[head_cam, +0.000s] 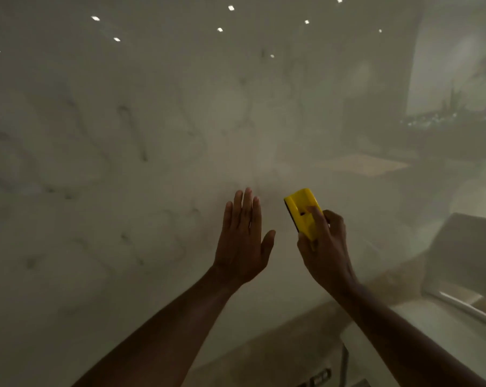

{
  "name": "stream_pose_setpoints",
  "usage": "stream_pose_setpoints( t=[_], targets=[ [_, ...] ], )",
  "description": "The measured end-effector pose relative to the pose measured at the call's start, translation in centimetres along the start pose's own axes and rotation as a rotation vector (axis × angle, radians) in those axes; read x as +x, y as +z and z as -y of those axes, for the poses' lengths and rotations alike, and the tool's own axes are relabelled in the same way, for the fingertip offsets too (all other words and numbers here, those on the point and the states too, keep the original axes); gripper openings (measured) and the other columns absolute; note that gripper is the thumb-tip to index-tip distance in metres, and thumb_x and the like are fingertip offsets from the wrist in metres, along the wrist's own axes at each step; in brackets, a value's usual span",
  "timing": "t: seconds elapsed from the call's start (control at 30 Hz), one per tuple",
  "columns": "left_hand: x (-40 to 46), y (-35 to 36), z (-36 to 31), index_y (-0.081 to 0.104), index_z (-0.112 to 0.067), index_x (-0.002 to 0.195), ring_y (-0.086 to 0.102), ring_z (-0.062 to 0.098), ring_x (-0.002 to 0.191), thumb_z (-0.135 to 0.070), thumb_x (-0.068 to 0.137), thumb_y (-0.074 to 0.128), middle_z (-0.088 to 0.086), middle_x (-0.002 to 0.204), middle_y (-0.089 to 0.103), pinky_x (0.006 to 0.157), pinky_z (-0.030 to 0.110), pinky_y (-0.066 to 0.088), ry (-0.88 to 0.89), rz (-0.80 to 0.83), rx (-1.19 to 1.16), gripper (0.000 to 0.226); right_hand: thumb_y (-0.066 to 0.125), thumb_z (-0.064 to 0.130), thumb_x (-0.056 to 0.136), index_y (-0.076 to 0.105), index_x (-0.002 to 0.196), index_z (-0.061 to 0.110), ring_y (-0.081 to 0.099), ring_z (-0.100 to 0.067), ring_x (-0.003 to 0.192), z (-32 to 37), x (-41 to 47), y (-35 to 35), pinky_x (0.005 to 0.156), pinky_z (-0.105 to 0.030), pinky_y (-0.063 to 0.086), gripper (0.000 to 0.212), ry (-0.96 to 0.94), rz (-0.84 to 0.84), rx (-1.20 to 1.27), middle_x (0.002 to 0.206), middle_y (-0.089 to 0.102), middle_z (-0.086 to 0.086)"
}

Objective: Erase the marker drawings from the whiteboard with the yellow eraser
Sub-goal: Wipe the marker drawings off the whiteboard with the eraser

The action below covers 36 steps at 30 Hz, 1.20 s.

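Whiteboard cleaning looks mostly done: our right hand (324, 247) pinches the yellow plastic block eraser (303, 212) against the glossy white whiteboard (124, 247), our left hand (243, 241) rests spread flat beside it, and faint grey smudged marker drawings (132, 132) remain beyond.

1. A single head-worn wide-angle camera faces the glossy whiteboard (124, 163) squarely, at close range.
2. It looks over both outstretched forearms, with the board filling nearly the whole view.
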<state>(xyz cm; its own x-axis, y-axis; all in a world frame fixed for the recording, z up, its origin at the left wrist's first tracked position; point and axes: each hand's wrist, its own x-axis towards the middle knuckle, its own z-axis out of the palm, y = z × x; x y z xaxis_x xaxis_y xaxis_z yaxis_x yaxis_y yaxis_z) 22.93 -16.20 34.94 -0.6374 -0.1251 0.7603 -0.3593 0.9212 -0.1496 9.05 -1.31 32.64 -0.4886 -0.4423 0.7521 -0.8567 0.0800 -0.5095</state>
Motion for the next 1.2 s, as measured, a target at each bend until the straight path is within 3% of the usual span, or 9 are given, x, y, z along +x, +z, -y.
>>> stream_pose_setpoints(
  t=[0.37, 0.57, 0.7, 1.07, 1.2],
  targets=[
    [4.2, -18.3, 15.9, 0.025, 0.010, 0.159, 0.008, 0.046, 0.159, -0.042, 0.108, 0.041, 0.031, 0.169, 0.014, 0.130, 0.057, 0.010, -0.024, -0.245, 0.297, 0.074, 0.063, 0.012, 0.086, 0.037, 0.147, 0.014, 0.042, -0.039, 0.118, 19.8, 12.2, 2.2, 0.088, -0.055, 0.050, 0.066, -0.360, -0.169, 0.190, 0.137, 0.034, -0.016],
    [3.8, -28.1, 23.9, 0.026, 0.010, 0.158, 0.011, 0.047, 0.158, -0.041, 0.108, 0.039, 0.032, 0.168, 0.017, 0.130, 0.056, 0.012, -0.083, -0.330, 0.470, 0.073, 0.058, 0.021, 0.086, 0.038, 0.146, 0.013, 0.043, -0.040, 0.118, 29.0, 17.0, 4.5, 0.095, -0.052, 0.046, 0.064, -0.487, -0.224, 0.220, 0.136, 0.036, -0.017],
    [2.3, -33.7, 28.9, 0.026, 0.010, 0.158, 0.010, 0.047, 0.158, -0.042, 0.107, 0.038, 0.032, 0.168, 0.017, 0.130, 0.056, 0.013, -0.146, -0.355, 0.572, 0.074, 0.065, 0.013, 0.086, 0.039, 0.144, 0.014, 0.043, -0.040, 0.114, 34.6, 19.1, 5.8, 0.094, -0.051, 0.046, 0.064, -0.555, -0.243, 0.247, 0.134, 0.038, -0.018],
    [-3.7, -42.7, 37.8, 0.024, 0.010, 0.159, 0.010, 0.046, 0.159, -0.042, 0.108, 0.034, 0.031, 0.169, 0.016, 0.129, 0.055, 0.014, -0.290, -0.394, 0.698, 0.073, 0.065, 0.013, 0.085, 0.040, 0.142, 0.018, 0.044, -0.035, 0.105, 44.8, 21.7, 8.7, 0.084, -0.047, 0.046, 0.062, -0.689, -0.257, 0.194, 0.130, 0.041, -0.016],
    [-5.2, -43.8, 39.4, 0.027, 0.011, 0.157, 0.014, 0.048, 0.157, -0.041, 0.107, 0.033, 0.032, 0.167, 0.020, 0.127, 0.058, 0.018, -0.344, -0.400, 0.695, 0.073, 0.064, 0.017, 0.087, 0.042, 0.143, 0.017, 0.045, -0.038, 0.110, 47.2, 22.5, 10.0, 0.083, -0.048, 0.044, 0.060, -0.716, -0.279, 0.106, 0.135, 0.042, -0.017]
  ],
)
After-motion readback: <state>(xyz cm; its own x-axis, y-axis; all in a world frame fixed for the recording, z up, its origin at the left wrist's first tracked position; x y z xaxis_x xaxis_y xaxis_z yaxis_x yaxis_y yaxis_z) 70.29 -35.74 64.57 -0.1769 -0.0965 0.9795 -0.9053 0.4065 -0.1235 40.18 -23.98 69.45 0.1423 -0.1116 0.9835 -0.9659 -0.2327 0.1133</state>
